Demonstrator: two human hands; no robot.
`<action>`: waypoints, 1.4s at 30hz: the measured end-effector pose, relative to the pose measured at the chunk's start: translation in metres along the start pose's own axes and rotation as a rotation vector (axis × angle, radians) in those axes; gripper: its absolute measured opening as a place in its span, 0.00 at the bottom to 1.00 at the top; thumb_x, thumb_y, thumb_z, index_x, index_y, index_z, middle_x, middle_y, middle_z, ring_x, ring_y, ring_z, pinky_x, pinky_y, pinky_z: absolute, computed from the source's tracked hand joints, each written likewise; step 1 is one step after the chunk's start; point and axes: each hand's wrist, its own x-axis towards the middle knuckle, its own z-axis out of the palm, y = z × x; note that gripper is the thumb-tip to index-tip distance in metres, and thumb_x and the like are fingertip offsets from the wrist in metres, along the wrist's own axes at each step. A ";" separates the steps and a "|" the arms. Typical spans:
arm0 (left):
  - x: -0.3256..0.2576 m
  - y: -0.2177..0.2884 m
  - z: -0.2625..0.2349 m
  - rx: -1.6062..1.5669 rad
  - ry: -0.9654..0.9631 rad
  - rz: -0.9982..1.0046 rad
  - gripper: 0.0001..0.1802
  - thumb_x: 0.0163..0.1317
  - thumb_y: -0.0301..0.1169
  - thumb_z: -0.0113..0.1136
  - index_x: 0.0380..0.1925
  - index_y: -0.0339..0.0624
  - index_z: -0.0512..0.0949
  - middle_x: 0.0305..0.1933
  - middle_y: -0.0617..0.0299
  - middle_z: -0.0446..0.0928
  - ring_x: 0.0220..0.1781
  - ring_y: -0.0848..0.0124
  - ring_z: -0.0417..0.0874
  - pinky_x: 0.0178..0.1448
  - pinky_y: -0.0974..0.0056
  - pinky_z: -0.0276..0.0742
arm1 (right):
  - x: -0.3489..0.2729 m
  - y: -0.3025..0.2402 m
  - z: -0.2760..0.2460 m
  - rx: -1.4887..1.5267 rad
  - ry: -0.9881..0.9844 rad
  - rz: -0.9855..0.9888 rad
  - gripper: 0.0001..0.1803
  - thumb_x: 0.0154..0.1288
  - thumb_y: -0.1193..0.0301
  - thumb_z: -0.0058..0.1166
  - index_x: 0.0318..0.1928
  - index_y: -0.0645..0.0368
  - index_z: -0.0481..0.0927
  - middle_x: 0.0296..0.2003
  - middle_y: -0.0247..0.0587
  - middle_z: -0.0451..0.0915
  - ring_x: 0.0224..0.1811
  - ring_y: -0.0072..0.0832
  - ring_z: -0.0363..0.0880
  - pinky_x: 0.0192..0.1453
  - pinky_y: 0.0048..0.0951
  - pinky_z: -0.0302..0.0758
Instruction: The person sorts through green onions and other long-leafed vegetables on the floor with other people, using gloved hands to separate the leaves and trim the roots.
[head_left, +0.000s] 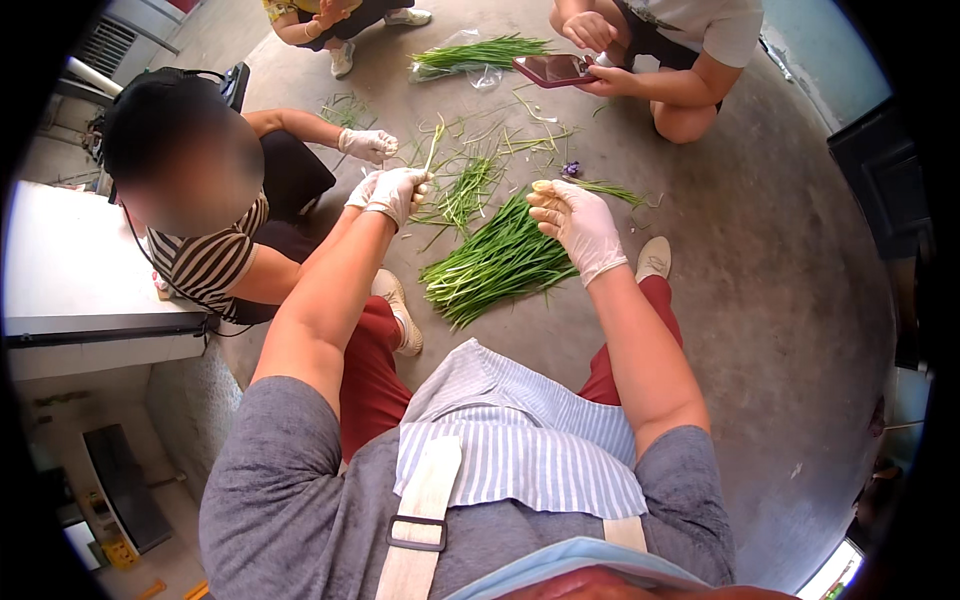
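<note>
1. The left hand (398, 192), in a white glove, has its grip clamped on one thin green stalk (433, 140) that sticks up above the fingers.
2. The right hand (578, 222), also in a white glove, has its fingers curled together over the upper end of the big bundle of green chives (495, 265); whether it pinches a stalk there cannot be told.
3. That bundle lies on the concrete floor (780, 260), between the person's two feet, and is the landmark for the rest.
4. Just above the bundle, one looser heap of trimmed stalks (468, 190) is spread on the floor.
5. Well above the bundle, one more bunch of chives lies on a clear plastic bag (478, 55).
6. Left of the bundle, a second person in a striped top crouches, with one gloved hand (368, 145) near the loose heap.
7. Above and right of the bundle, a third person squats holding one dark red phone (552, 69).
8. Two tan shoes show: one (399, 310) left of the bundle, one (654, 258) right of it.
9. A fourth person's feet appear at the top edge.
</note>
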 end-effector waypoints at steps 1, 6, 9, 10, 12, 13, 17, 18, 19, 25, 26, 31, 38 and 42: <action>-0.013 0.001 0.008 -0.045 0.002 0.036 0.09 0.72 0.35 0.50 0.41 0.44 0.76 0.23 0.72 0.71 0.17 0.80 0.67 0.19 0.74 0.62 | 0.003 0.002 0.002 -0.011 -0.018 0.017 0.12 0.69 0.65 0.52 0.42 0.59 0.82 0.36 0.38 0.84 0.32 0.24 0.83 0.33 0.22 0.77; -0.087 -0.023 0.085 -0.356 -0.034 0.211 0.09 0.73 0.35 0.51 0.42 0.43 0.77 0.22 0.68 0.71 0.17 0.79 0.66 0.20 0.74 0.63 | 0.018 0.012 0.006 -0.128 -0.099 -0.080 0.16 0.71 0.61 0.53 0.51 0.57 0.81 0.39 0.39 0.85 0.33 0.22 0.83 0.33 0.20 0.76; -0.125 -0.044 0.128 -0.424 -0.121 0.286 0.10 0.72 0.34 0.53 0.44 0.40 0.78 0.24 0.66 0.75 0.19 0.79 0.70 0.22 0.75 0.65 | 0.017 0.010 0.013 -0.140 -0.090 -0.111 0.17 0.71 0.59 0.55 0.50 0.57 0.82 0.39 0.36 0.85 0.34 0.21 0.83 0.32 0.19 0.74; -0.135 -0.050 0.139 -0.442 -0.118 0.284 0.10 0.72 0.34 0.54 0.45 0.39 0.78 0.24 0.66 0.75 0.19 0.79 0.71 0.22 0.75 0.65 | 0.017 0.011 0.014 -0.131 -0.100 -0.113 0.16 0.71 0.60 0.54 0.51 0.57 0.82 0.40 0.36 0.85 0.34 0.21 0.83 0.33 0.19 0.74; -0.144 -0.062 0.151 -0.416 -0.149 0.253 0.10 0.71 0.33 0.56 0.44 0.39 0.78 0.25 0.66 0.74 0.19 0.79 0.70 0.23 0.74 0.65 | 0.021 0.010 0.013 -0.117 -0.121 -0.114 0.16 0.73 0.61 0.52 0.52 0.57 0.81 0.42 0.35 0.85 0.35 0.19 0.82 0.34 0.19 0.73; -0.148 -0.066 0.154 -0.369 -0.149 0.230 0.10 0.70 0.34 0.57 0.43 0.40 0.79 0.25 0.66 0.75 0.19 0.79 0.70 0.23 0.75 0.65 | 0.023 0.010 0.012 -0.080 -0.132 -0.119 0.15 0.71 0.63 0.55 0.52 0.58 0.81 0.40 0.35 0.85 0.34 0.18 0.81 0.32 0.16 0.71; -0.154 -0.071 0.155 -0.300 -0.246 0.156 0.13 0.72 0.38 0.55 0.47 0.41 0.78 0.27 0.66 0.77 0.19 0.79 0.72 0.23 0.74 0.67 | 0.022 0.006 0.010 -0.200 -0.129 -0.184 0.14 0.69 0.68 0.58 0.51 0.60 0.81 0.37 0.35 0.85 0.31 0.15 0.78 0.29 0.13 0.68; -0.154 -0.069 0.154 -0.224 -0.245 0.129 0.15 0.72 0.39 0.55 0.48 0.41 0.78 0.28 0.65 0.77 0.20 0.79 0.73 0.24 0.74 0.68 | 0.024 0.006 0.009 -0.191 -0.147 -0.190 0.12 0.68 0.68 0.59 0.48 0.59 0.82 0.35 0.34 0.86 0.29 0.14 0.77 0.28 0.13 0.67; -0.153 -0.064 0.152 -0.147 -0.245 0.102 0.16 0.72 0.40 0.54 0.50 0.41 0.77 0.29 0.64 0.78 0.21 0.79 0.74 0.24 0.74 0.70 | 0.026 0.006 0.007 -0.183 -0.164 -0.196 0.10 0.68 0.68 0.59 0.45 0.59 0.83 0.34 0.34 0.86 0.28 0.13 0.77 0.27 0.13 0.66; -0.103 -0.047 0.113 -0.158 -0.127 0.237 0.19 0.72 0.43 0.53 0.56 0.44 0.75 0.53 0.60 0.76 0.39 0.73 0.80 0.42 0.66 0.78 | 0.009 0.004 0.017 -0.354 -0.291 -0.078 0.10 0.64 0.69 0.62 0.41 0.62 0.86 0.29 0.34 0.85 0.24 0.12 0.73 0.27 0.15 0.66; -0.107 -0.035 0.116 -0.171 -0.107 0.273 0.19 0.72 0.42 0.54 0.56 0.43 0.75 0.53 0.61 0.77 0.43 0.72 0.80 0.48 0.64 0.77 | 0.006 0.006 0.018 -0.394 -0.285 -0.055 0.10 0.64 0.69 0.62 0.41 0.62 0.86 0.29 0.34 0.85 0.24 0.12 0.74 0.27 0.15 0.66; -0.111 -0.023 0.114 -0.268 -0.219 0.313 0.13 0.68 0.32 0.60 0.45 0.32 0.78 0.39 0.59 0.81 0.35 0.71 0.82 0.46 0.67 0.78 | -0.005 0.010 0.034 -0.543 -0.288 0.028 0.09 0.64 0.68 0.62 0.38 0.62 0.85 0.27 0.33 0.84 0.25 0.12 0.75 0.28 0.15 0.68; -0.118 -0.022 0.103 -0.337 -0.244 0.263 0.14 0.70 0.37 0.58 0.44 0.35 0.80 0.41 0.61 0.82 0.42 0.73 0.82 0.50 0.67 0.78 | -0.005 0.013 0.045 -0.428 -0.240 0.027 0.10 0.66 0.66 0.61 0.37 0.61 0.85 0.28 0.35 0.85 0.26 0.15 0.79 0.29 0.15 0.69; -0.134 -0.022 0.099 -0.337 -0.186 0.320 0.14 0.71 0.38 0.57 0.44 0.39 0.81 0.42 0.64 0.82 0.45 0.74 0.81 0.53 0.65 0.76 | -0.012 0.017 0.051 -0.364 -0.235 0.023 0.10 0.67 0.66 0.59 0.39 0.61 0.84 0.30 0.36 0.85 0.27 0.16 0.80 0.29 0.15 0.70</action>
